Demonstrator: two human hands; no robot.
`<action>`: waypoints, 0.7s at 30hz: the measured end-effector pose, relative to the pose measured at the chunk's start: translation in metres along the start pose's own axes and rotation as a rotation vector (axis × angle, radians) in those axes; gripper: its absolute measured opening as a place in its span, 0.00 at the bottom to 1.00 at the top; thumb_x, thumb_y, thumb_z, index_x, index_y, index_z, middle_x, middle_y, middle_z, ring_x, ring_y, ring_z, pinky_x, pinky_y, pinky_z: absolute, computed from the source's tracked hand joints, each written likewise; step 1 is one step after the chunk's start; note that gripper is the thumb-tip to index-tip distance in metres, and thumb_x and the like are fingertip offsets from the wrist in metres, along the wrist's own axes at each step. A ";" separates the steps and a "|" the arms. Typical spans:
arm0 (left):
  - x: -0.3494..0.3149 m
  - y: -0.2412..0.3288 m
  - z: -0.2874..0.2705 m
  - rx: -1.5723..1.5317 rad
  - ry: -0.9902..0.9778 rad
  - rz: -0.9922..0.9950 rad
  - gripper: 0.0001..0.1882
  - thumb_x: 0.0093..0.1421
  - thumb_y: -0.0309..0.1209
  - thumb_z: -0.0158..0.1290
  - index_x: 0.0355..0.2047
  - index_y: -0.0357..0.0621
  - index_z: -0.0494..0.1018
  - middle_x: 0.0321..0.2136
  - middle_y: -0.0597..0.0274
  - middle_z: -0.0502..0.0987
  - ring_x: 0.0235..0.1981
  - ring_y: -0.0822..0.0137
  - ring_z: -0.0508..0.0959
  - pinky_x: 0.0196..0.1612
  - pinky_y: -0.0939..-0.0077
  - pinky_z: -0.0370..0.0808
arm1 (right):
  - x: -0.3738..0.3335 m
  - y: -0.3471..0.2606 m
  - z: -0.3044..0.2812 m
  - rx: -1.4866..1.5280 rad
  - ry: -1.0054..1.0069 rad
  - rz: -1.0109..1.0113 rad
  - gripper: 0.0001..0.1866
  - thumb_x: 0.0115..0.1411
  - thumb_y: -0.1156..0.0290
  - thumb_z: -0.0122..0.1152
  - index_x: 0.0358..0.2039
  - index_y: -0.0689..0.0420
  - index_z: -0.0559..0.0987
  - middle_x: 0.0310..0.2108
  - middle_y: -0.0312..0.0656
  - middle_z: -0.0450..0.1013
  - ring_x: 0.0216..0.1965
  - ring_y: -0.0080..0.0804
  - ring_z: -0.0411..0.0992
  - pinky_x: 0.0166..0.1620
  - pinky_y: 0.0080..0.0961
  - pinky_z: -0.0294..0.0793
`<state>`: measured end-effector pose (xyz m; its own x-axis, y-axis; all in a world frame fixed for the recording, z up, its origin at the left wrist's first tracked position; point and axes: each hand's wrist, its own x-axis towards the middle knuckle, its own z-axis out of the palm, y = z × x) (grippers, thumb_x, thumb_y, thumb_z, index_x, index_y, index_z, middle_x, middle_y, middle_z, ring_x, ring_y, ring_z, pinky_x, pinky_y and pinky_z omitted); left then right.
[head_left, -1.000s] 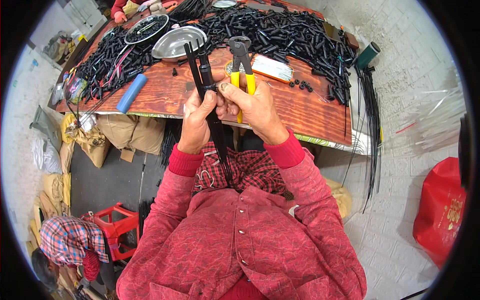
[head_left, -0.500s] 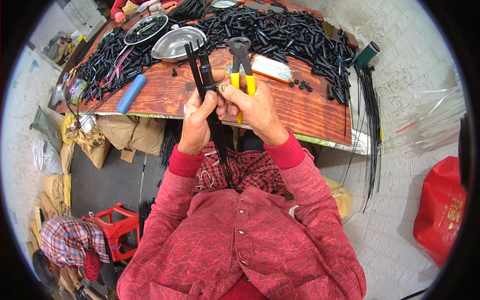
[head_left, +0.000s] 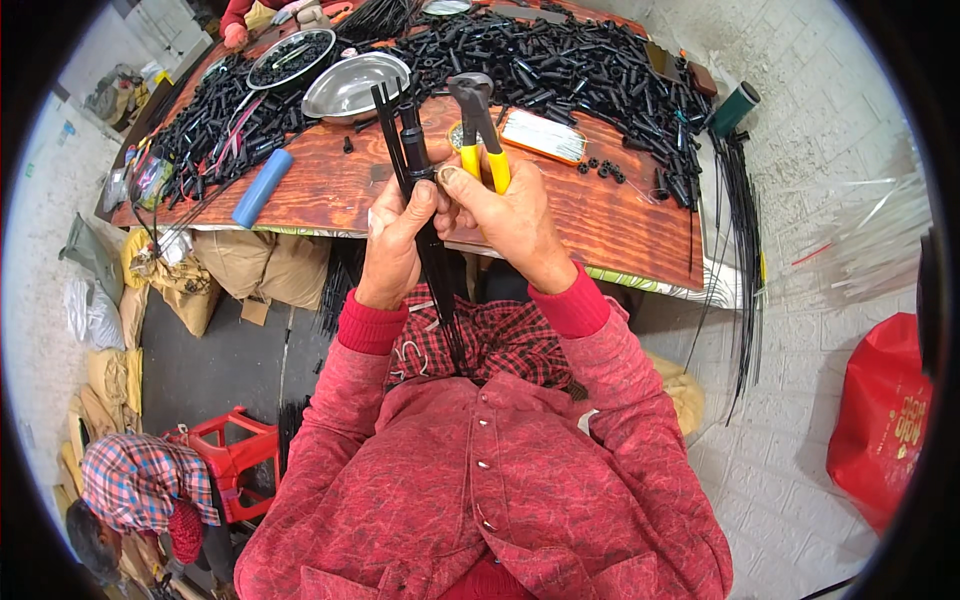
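Observation:
My left hand (head_left: 395,240) grips a bundle of long black strips (head_left: 405,150) that stands upright over the near part of the wooden table (head_left: 620,225) and runs down to my lap. My right hand (head_left: 505,215) holds yellow-handled pliers (head_left: 478,130), jaws pointing away from me, right beside the bundle. Both hands touch at the thumbs. A black sleeve sits on one strip near the top.
Heaps of short black tubes (head_left: 570,65) cover the far table. A steel bowl (head_left: 352,85), a dark dish of parts (head_left: 292,60) and a blue roll (head_left: 262,187) lie left. Long black strips (head_left: 740,240) hang off the right edge. Another person's hand (head_left: 237,35) is at the far corner. A red stool (head_left: 235,460) stands lower left, near a person in a plaid shirt (head_left: 130,485).

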<state>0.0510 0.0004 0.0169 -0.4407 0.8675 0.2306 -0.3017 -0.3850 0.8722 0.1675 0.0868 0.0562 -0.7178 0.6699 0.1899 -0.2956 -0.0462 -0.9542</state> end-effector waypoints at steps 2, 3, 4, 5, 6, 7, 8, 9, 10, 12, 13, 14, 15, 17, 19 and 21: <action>0.000 -0.001 0.000 -0.015 -0.002 -0.005 0.22 0.67 0.39 0.53 0.55 0.37 0.69 0.26 0.68 0.70 0.26 0.76 0.69 0.30 0.82 0.66 | 0.000 -0.002 0.002 -0.160 0.065 -0.090 0.10 0.63 0.73 0.57 0.43 0.64 0.79 0.22 0.37 0.76 0.21 0.20 0.75 0.24 0.20 0.76; -0.001 -0.001 -0.001 -0.028 0.000 -0.009 0.22 0.67 0.39 0.53 0.55 0.37 0.69 0.26 0.68 0.70 0.26 0.76 0.69 0.30 0.82 0.67 | 0.000 -0.002 0.002 -0.159 0.064 -0.089 0.10 0.63 0.73 0.57 0.43 0.64 0.79 0.22 0.37 0.76 0.21 0.20 0.75 0.24 0.20 0.76; -0.001 0.000 -0.001 -0.027 0.001 -0.009 0.22 0.67 0.39 0.53 0.55 0.37 0.69 0.26 0.68 0.70 0.26 0.76 0.69 0.30 0.82 0.67 | 0.002 -0.003 0.002 -0.225 0.046 -0.091 0.08 0.63 0.74 0.58 0.40 0.64 0.79 0.23 0.35 0.75 0.21 0.19 0.74 0.25 0.19 0.74; -0.002 0.002 0.000 -0.020 -0.001 -0.012 0.22 0.66 0.39 0.53 0.54 0.37 0.69 0.26 0.68 0.70 0.25 0.75 0.69 0.29 0.81 0.67 | 0.002 -0.003 0.002 -0.290 0.028 -0.093 0.07 0.62 0.74 0.59 0.38 0.64 0.79 0.23 0.34 0.75 0.22 0.18 0.73 0.25 0.18 0.71; -0.001 0.004 0.000 -0.013 -0.005 -0.014 0.22 0.66 0.39 0.53 0.54 0.37 0.69 0.26 0.68 0.70 0.25 0.75 0.69 0.28 0.81 0.67 | 0.003 -0.004 0.001 -0.291 0.028 -0.093 0.07 0.62 0.74 0.59 0.38 0.64 0.79 0.23 0.34 0.75 0.22 0.18 0.73 0.25 0.18 0.71; -0.001 0.003 -0.001 -0.013 -0.005 -0.014 0.22 0.66 0.39 0.53 0.54 0.37 0.69 0.26 0.68 0.70 0.25 0.75 0.69 0.28 0.81 0.67 | 0.003 -0.005 -0.002 -0.433 0.036 -0.149 0.08 0.62 0.75 0.59 0.41 0.64 0.79 0.23 0.34 0.75 0.22 0.18 0.72 0.26 0.18 0.71; 0.000 0.001 -0.002 -0.027 -0.023 -0.014 0.23 0.66 0.39 0.53 0.55 0.37 0.68 0.26 0.68 0.70 0.25 0.75 0.69 0.28 0.81 0.66 | 0.003 -0.006 -0.004 -0.576 0.044 -0.205 0.11 0.62 0.75 0.59 0.43 0.64 0.79 0.23 0.34 0.75 0.22 0.17 0.72 0.26 0.17 0.71; 0.000 -0.001 -0.003 -0.041 -0.039 -0.014 0.23 0.66 0.39 0.53 0.55 0.36 0.68 0.26 0.68 0.70 0.25 0.75 0.69 0.28 0.81 0.66 | 0.004 -0.007 -0.005 -0.576 0.043 -0.204 0.11 0.62 0.75 0.59 0.43 0.64 0.79 0.23 0.34 0.75 0.22 0.17 0.72 0.26 0.17 0.71; -0.001 -0.001 -0.003 -0.041 -0.039 -0.014 0.23 0.66 0.39 0.53 0.55 0.36 0.68 0.26 0.68 0.70 0.25 0.75 0.69 0.28 0.81 0.66 | 0.005 -0.009 -0.005 -0.426 -0.006 -0.121 0.13 0.61 0.75 0.60 0.45 0.65 0.79 0.23 0.33 0.74 0.23 0.16 0.70 0.26 0.17 0.69; -0.001 0.000 -0.003 -0.094 -0.070 -0.015 0.24 0.66 0.39 0.53 0.57 0.37 0.67 0.25 0.68 0.69 0.25 0.75 0.68 0.28 0.81 0.66 | 0.008 -0.020 -0.008 -0.276 -0.056 -0.037 0.15 0.61 0.74 0.60 0.47 0.65 0.79 0.23 0.32 0.73 0.23 0.15 0.69 0.26 0.17 0.68; -0.002 0.001 -0.002 -0.095 -0.070 -0.014 0.24 0.66 0.39 0.53 0.57 0.37 0.67 0.25 0.68 0.69 0.25 0.75 0.68 0.28 0.81 0.66 | 0.009 -0.029 -0.011 -0.269 -0.122 0.050 0.15 0.61 0.72 0.61 0.47 0.64 0.79 0.22 0.31 0.72 0.23 0.15 0.68 0.25 0.17 0.67; -0.002 0.002 0.000 -0.090 -0.074 -0.018 0.24 0.66 0.39 0.53 0.57 0.37 0.67 0.25 0.68 0.68 0.25 0.75 0.68 0.28 0.81 0.65 | 0.011 -0.034 -0.012 -0.261 -0.187 0.137 0.15 0.61 0.71 0.61 0.47 0.64 0.79 0.22 0.30 0.72 0.23 0.15 0.67 0.25 0.17 0.65; -0.001 0.002 0.001 -0.086 -0.081 -0.022 0.24 0.66 0.39 0.53 0.57 0.37 0.66 0.25 0.68 0.68 0.25 0.75 0.68 0.28 0.81 0.65 | 0.011 -0.032 -0.013 -0.214 -0.170 0.131 0.14 0.60 0.69 0.62 0.44 0.62 0.80 0.21 0.30 0.71 0.21 0.16 0.66 0.24 0.19 0.64; 0.001 -0.001 0.003 -0.054 -0.079 -0.011 0.24 0.66 0.39 0.53 0.57 0.37 0.66 0.25 0.68 0.68 0.25 0.75 0.68 0.28 0.81 0.65 | 0.012 -0.038 -0.013 -0.374 -0.128 0.089 0.13 0.59 0.71 0.59 0.42 0.65 0.79 0.21 0.37 0.74 0.22 0.23 0.73 0.26 0.22 0.71; 0.000 0.000 0.004 -0.018 -0.071 0.001 0.24 0.66 0.39 0.53 0.58 0.37 0.66 0.25 0.69 0.68 0.25 0.75 0.67 0.27 0.81 0.65 | 0.013 -0.036 -0.011 -0.529 -0.090 0.048 0.12 0.59 0.74 0.57 0.40 0.68 0.78 0.22 0.44 0.78 0.24 0.31 0.79 0.28 0.26 0.79; -0.003 0.002 0.007 -0.022 -0.067 -0.016 0.25 0.67 0.38 0.53 0.59 0.37 0.65 0.25 0.69 0.68 0.25 0.75 0.67 0.27 0.81 0.65 | 0.013 -0.026 -0.011 -0.851 0.012 -0.261 0.12 0.58 0.73 0.57 0.40 0.68 0.78 0.21 0.45 0.78 0.22 0.31 0.79 0.28 0.25 0.78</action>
<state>0.0574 -0.0006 0.0213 -0.3782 0.8926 0.2456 -0.3273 -0.3770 0.8664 0.1730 0.1050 0.0810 -0.6848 0.5902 0.4274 0.1230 0.6718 -0.7305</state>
